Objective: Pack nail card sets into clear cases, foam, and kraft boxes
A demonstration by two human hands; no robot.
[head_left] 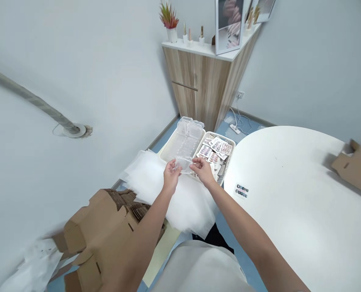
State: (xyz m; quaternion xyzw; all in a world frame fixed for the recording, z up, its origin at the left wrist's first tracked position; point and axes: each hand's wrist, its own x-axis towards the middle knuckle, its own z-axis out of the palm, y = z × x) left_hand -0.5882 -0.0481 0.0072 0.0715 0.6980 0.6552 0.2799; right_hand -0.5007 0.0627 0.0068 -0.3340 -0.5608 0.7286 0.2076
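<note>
A small clear plastic box (184, 164) is held between my two hands, above a pile of white translucent sheets (186, 202). My left hand (171, 175) pinches its left end, and my right hand (202, 170) grips the right end with thumb and fingers. Just beyond them stands a white basket (168, 151) with more clear plastic boxes (190, 132) in it. To its right, a second white basket (233, 147) holds many cards of press-on nails (215, 151). Whether the box's lid is raised I cannot make out.
A round white table (290, 162) is on my right, with one nail card (241, 191) and a cardboard box (355, 168) on it. Flattened cardboard boxes (104, 227) lie at my left. Behind the baskets stands a wooden cabinet (207, 81); a power strip (235, 129) lies on the floor.
</note>
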